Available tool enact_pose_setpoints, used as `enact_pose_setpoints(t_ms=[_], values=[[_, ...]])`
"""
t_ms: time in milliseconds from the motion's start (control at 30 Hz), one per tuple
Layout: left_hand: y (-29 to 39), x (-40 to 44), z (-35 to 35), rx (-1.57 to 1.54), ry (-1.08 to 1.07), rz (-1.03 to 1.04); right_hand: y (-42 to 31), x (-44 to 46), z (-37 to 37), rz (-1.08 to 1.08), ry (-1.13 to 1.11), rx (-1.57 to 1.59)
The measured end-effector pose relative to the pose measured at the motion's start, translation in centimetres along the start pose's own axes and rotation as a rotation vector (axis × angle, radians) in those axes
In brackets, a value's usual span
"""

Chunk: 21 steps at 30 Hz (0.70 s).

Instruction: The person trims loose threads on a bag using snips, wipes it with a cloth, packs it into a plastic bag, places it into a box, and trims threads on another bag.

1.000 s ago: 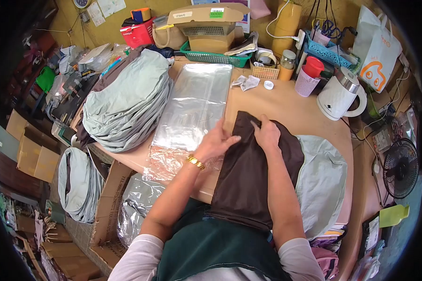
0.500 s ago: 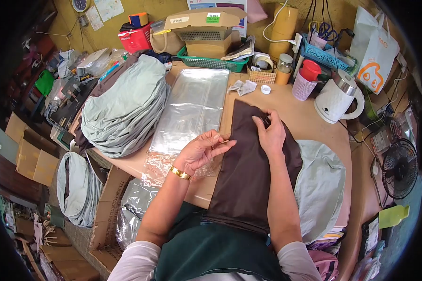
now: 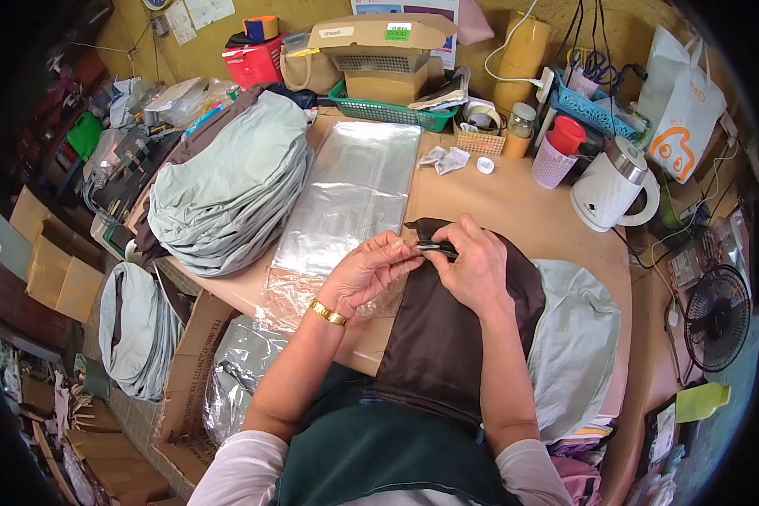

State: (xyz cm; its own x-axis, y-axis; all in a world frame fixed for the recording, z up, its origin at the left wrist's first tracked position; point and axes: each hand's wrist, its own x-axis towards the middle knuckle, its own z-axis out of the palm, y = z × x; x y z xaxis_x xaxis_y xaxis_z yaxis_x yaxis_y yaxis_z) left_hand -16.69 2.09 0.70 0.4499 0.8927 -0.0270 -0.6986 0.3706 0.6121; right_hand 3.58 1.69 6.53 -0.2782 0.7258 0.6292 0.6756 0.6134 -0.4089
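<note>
Dark brown fabric [image 3: 443,337] lies over my lap and the near table edge, its top folded over toward me. In my right hand [image 3: 478,266] is a small pair of black thread snips [image 3: 437,247], the metal tip pointing left. My left hand [image 3: 367,270], with a gold watch on the wrist, is closed in a pinch right at the snips' tip. Whatever its fingertips hold is too fine to make out. Pale grey-green fabric [image 3: 573,337] lies to the right, partly under the brown piece.
Clear plastic bags [image 3: 350,194] lie flat on the table [image 3: 481,198], beside a tall pile of grey-green fabric pieces [image 3: 228,185]. A white kettle [image 3: 609,190], a pink cup [image 3: 554,160] and a green basket [image 3: 388,112] stand toward the back. A black fan [image 3: 718,318] is far right.
My right hand has come down and left off the fabric's upper part to my left fingertips, with the snips now showing. The brown fabric's top edge has dropped toward me.
</note>
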Motion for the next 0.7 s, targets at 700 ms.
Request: enact_pose_setpoints(t_ms=[700], values=[[6.0,-1.6,-5.2,0.823,0.816,0.616,12.0,-2.6,5.9,0.518,-0.170,-0.235]])
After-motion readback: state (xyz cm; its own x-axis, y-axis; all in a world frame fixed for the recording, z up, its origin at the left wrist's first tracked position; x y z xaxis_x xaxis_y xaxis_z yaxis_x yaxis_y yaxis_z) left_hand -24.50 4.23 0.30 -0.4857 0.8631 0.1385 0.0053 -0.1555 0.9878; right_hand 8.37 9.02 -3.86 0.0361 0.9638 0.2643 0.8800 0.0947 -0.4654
